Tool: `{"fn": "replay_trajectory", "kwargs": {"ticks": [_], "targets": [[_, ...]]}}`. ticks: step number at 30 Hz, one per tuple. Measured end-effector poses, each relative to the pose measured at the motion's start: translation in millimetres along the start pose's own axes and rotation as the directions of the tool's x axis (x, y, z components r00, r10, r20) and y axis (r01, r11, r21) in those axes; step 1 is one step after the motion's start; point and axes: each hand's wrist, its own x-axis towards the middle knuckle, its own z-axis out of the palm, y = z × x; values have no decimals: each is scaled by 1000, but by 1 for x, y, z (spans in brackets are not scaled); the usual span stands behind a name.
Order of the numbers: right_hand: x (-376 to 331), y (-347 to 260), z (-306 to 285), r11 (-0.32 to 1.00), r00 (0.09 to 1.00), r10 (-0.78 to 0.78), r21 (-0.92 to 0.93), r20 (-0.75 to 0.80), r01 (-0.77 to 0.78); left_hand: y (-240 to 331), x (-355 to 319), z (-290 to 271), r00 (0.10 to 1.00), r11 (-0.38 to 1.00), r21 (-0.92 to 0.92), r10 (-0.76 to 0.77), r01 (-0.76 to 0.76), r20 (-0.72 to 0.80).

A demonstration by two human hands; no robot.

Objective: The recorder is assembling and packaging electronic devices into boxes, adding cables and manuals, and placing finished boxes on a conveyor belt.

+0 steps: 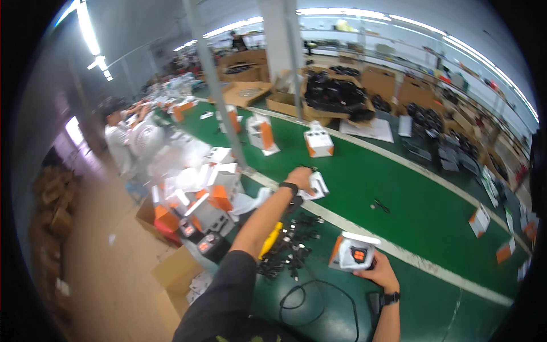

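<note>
Reaching toward the centre of the frame, the left hand (300,178) is closed around a small white packet (317,186) held above the green surface (421,211), its wrist bearing a dark watch (289,186). The right hand (380,272), at lower right of centre, is clamped on the underside of a white and orange box (352,252) whose open face shows a dark device with an orange front; this wrist also carries a dark watch (391,297). The two hands are well apart, the left higher in the frame than the right. Between the forearms lies a heap of black cables (290,246), with a yellow item (271,239) just beside it and a black cord (310,293) looping toward the lower edge. A white stripe (410,256) crosses the surface diagonally, passing just behind the box. Left of centre stands a cluster of further white and orange boxes (213,194) and open cartons (171,268). At upper centre, cardboard boxes (336,94) hold dark goods. Another person (119,137) in white works at the left of the frame.
</note>
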Motion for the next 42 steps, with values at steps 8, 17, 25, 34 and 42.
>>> {"fn": "replay_trajectory", "kwargs": {"ticks": [8, 17, 25, 34, 42], "targets": [[17, -11, 23, 994, 995, -88, 65, 41, 85, 1, -44, -49, 987, 981, -157, 99, -119, -129], [-6, -2, 5, 992, 999, 46, 116, -21, -43, 131, -426, -165, 723, 836, -386, 18, -390, -691], [4, -5, 12, 994, 992, 85, 71, -89, -78, -174, -746, 173, -278, 280, -895, -881, 346, -383], [-3, -4, 9, 998, 996, 57, 37, -72, -54, -274, -728, 315, -336, -296, -859, -929, 417, 157], [27, -52, -10, 711, 951, -305, -677, -50, 192, -255, -720, 279, -156, 275, -961, -951, -28, -268]]}}
